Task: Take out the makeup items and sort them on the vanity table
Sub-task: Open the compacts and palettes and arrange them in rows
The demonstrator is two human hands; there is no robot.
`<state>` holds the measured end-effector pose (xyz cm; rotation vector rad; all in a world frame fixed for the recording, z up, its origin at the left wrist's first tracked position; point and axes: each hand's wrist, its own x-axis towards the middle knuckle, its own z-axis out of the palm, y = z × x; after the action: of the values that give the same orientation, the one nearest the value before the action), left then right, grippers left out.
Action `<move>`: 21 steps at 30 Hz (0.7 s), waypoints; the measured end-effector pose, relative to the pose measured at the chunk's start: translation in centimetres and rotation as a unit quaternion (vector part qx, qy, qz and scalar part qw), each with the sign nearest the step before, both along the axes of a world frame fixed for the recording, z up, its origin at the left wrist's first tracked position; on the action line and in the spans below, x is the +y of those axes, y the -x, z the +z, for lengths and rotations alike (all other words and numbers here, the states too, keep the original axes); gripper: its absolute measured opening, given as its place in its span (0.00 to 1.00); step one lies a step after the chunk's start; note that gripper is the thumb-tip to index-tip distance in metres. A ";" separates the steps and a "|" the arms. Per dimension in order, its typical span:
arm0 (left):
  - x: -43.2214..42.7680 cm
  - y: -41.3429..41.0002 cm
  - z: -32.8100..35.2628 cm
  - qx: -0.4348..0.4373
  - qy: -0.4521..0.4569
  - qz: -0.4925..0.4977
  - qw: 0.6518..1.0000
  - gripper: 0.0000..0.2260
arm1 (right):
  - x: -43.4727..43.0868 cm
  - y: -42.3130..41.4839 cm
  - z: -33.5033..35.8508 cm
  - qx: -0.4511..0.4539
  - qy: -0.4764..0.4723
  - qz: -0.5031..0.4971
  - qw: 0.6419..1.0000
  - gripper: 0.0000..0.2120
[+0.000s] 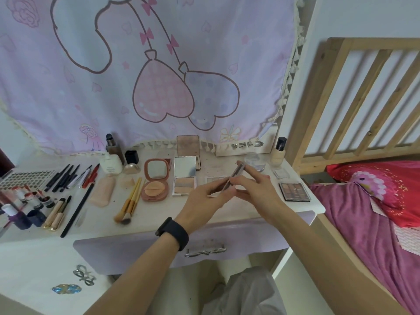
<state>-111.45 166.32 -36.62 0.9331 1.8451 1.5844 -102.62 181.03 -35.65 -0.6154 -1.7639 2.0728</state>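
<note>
Head view. Item: slim palette [234,176], seen edge-on, tilted, held above the vanity table [204,215], right of centre. Grip: left hand [202,198] pinches its lower end and right hand [256,189] its upper edge, fingers closed on it. Neighbours: mirrored compact [184,178] to its left, dark eyeshadow palette [294,191] to its right. Step, as judged: sorting among the palettes. The next move likely calls for laying it flat between them.

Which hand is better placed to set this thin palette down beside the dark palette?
Right, probably. The right hand holds the thin palette at its upper end and lies nearer the dark palette; the left hand grips the lower end, farther off.
</note>
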 end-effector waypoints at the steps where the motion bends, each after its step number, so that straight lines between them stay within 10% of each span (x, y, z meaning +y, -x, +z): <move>1: 0.1 0.1 0.3 -0.041 -0.006 0.004 0.999 0.14 | 0.0 0.0 0.4 -0.004 -0.019 0.016 1.000 0.27; 8: 0.2 1.1 0.8 -0.259 -0.051 -0.028 0.964 0.21 | 0.7 1.1 3.3 -0.093 -0.152 0.104 0.979 0.18; 21: 1.4 0.7 0.3 -0.294 -0.096 -0.004 0.951 0.15 | 1.7 3.7 4.5 -0.181 -0.299 0.171 0.921 0.11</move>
<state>-112.18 167.73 -36.31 0.4610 1.2866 1.8118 -106.32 182.73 -31.13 -0.5500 -2.7251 1.5137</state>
